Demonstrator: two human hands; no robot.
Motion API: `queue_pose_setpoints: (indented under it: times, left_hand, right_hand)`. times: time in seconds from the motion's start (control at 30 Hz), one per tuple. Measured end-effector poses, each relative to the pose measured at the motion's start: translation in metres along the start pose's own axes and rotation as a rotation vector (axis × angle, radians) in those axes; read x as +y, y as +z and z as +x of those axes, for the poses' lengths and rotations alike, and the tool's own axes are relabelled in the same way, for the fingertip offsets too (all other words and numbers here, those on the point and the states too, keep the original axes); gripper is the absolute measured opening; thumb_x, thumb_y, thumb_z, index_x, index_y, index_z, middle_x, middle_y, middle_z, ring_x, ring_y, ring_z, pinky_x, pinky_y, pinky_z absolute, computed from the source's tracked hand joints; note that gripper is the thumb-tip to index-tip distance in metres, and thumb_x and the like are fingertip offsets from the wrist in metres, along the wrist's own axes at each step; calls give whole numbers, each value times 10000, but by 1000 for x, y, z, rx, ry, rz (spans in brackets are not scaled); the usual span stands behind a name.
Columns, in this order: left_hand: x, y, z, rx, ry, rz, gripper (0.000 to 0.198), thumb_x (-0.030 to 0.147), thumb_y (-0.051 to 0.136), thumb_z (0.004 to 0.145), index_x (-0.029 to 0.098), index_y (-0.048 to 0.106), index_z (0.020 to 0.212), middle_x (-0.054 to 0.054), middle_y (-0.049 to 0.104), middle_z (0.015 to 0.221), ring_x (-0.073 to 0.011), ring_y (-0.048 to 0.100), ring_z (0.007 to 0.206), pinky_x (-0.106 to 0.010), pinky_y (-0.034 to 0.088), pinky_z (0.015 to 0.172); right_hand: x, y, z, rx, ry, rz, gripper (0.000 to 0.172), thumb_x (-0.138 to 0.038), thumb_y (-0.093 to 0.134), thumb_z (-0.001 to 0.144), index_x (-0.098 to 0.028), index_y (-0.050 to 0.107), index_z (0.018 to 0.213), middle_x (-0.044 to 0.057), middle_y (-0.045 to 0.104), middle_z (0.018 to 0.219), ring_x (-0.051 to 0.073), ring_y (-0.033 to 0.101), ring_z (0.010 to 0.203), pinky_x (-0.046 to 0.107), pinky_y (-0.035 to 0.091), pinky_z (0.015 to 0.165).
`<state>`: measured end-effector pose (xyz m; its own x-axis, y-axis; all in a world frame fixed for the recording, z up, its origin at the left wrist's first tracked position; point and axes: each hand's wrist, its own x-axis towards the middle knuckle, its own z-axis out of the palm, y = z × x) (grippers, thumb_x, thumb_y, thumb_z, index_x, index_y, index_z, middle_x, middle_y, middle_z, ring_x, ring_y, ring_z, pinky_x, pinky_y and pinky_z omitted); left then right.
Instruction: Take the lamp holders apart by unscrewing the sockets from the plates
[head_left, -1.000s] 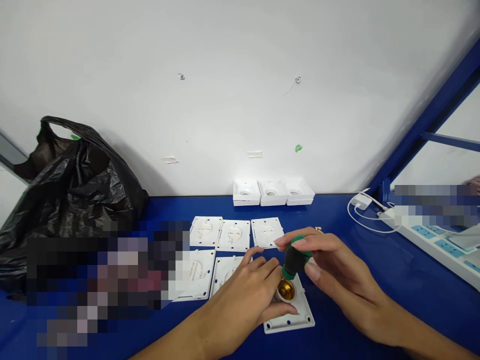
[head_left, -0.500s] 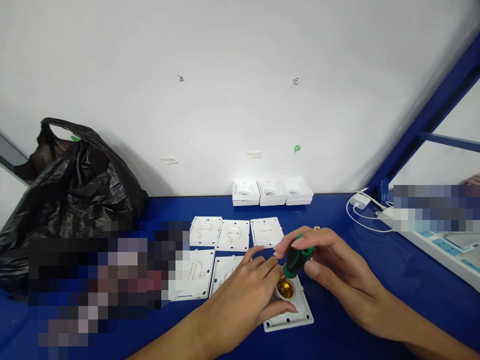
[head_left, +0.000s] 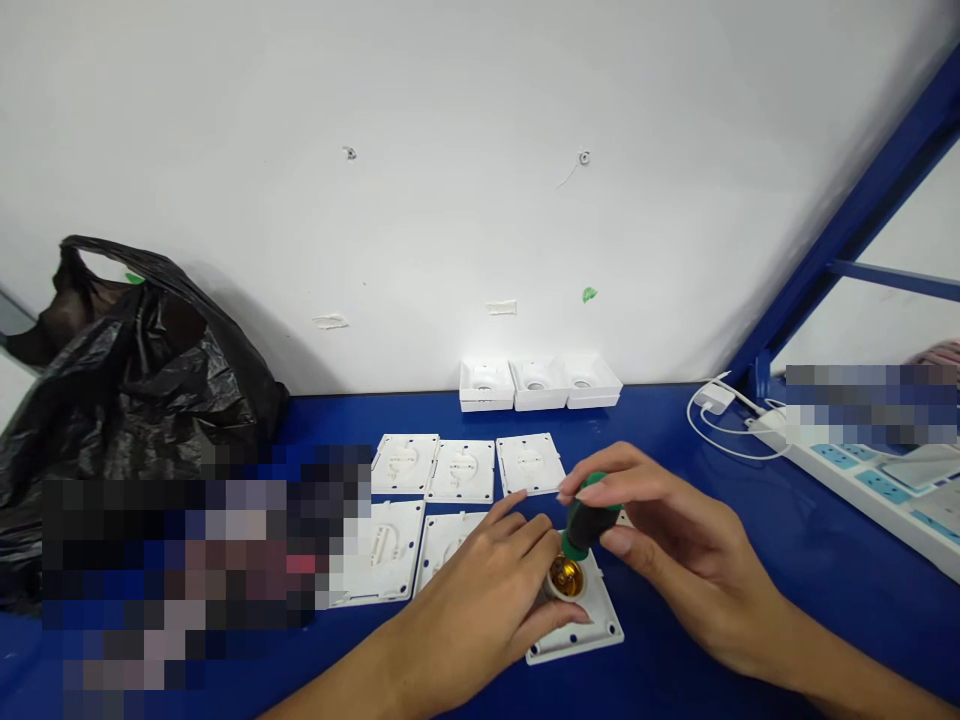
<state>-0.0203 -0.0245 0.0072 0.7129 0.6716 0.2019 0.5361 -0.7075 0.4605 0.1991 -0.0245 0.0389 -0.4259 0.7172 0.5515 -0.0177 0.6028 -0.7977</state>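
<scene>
A white square lamp holder [head_left: 602,610] with a brass-coloured threaded socket [head_left: 568,578] lies on the blue table. My left hand [head_left: 480,575] is wrapped round the socket's white collar, its thumb on the near side and its fingers on the far side. Between the thumb and fingers of my right hand [head_left: 682,555] is a stubby black-and-green screwdriver [head_left: 586,518]. It stands nearly upright and points down into the socket; its tip is hidden. Left of the lamp holder, a white square plate [head_left: 439,545] is partly covered by my left hand.
Several more white plates [head_left: 461,470] lie behind my hands. White square housings [head_left: 538,390] stand in a row against the wall. At the right are a power strip [head_left: 862,470] and a white cable [head_left: 739,450]. A black plastic bag [head_left: 150,380] fills the left side.
My right hand's fingers have shifted slightly round the screwdriver handle. My left hand keeps its hold on the lamp holder. The whole view has moved a little.
</scene>
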Motion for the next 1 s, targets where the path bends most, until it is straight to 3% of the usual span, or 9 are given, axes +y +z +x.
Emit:
queue_pose_setpoints:
  times: [0.1, 0.23, 0.37, 0.5, 0.67, 0.8, 0.9, 1.0]
  left_hand:
    - [1, 0, 0, 2, -4, -11, 288, 402, 750, 995, 218, 618, 1173, -42, 734, 1133, -276, 702, 1186, -506, 390, 1249]
    - [0, 0, 0, -7, 9, 12, 250, 396, 706, 1026, 209, 616, 1165, -53, 730, 1144, -275, 695, 1197, -514, 343, 1281]
    - [-1, 0, -1, -17, 22, 23, 303, 411, 684, 1037, 211, 601, 1249, -63, 722, 1169, -287, 674, 1235, -526, 321, 1292]
    - [1, -1, -1, -28, 25, 40, 261, 382, 676, 1044, 182, 610, 1198, -60, 710, 1114, -271, 686, 1192, -505, 298, 1309]
    - [3, -1, -1, -60, 40, 85, 245, 378, 634, 1065, 164, 619, 1183, -57, 700, 1085, -261, 689, 1179, -481, 268, 1327]
    - [2, 1, -1, -59, 28, 85, 245, 369, 620, 1073, 164, 616, 1207, -58, 701, 1093, -260, 689, 1189, -491, 268, 1328]
    - [1, 0, -1, -57, 20, 59, 255, 396, 670, 1046, 182, 615, 1174, -49, 705, 1072, -268, 691, 1189, -503, 295, 1316]
    - [2, -2, -1, -65, 15, 37, 281, 383, 729, 1009, 189, 608, 1171, -59, 709, 1098, -289, 680, 1219, -516, 333, 1297]
  right_hand:
    - [0, 2, -2, -57, 35, 5, 401, -157, 540, 1072, -380, 631, 1393, 63, 673, 1293, 217, 625, 1264, 403, 586, 1048]
    - [1, 0, -2, 43, 27, 29, 370, -165, 605, 1050, -390, 650, 1340, 29, 649, 1232, 166, 646, 1170, 308, 592, 1007]
    - [0, -3, 0, -84, 158, 12, 409, -192, 507, 1096, -390, 576, 1448, 53, 633, 1359, 190, 617, 1285, 364, 551, 1096]
    - [3, -1, -1, 32, 42, 14, 363, -196, 637, 1036, -384, 636, 1347, 28, 635, 1206, 173, 652, 1116, 309, 588, 986]
    - [3, -2, -1, -28, 208, -13, 344, -234, 518, 1099, -393, 605, 1392, 37, 619, 1292, 169, 627, 1147, 291, 570, 983]
    - [4, -1, 0, 61, 143, 28, 314, -242, 618, 1058, -398, 628, 1331, 14, 608, 1238, 158, 597, 1160, 249, 539, 980]
    - [4, -1, 1, -16, 186, 98, 329, -222, 558, 1087, -408, 615, 1353, 17, 631, 1264, 154, 610, 1175, 269, 534, 1012]
    - [2, -1, 2, -48, 152, 122, 382, -220, 667, 1030, -417, 628, 1355, 16, 615, 1271, 168, 584, 1205, 288, 524, 1043]
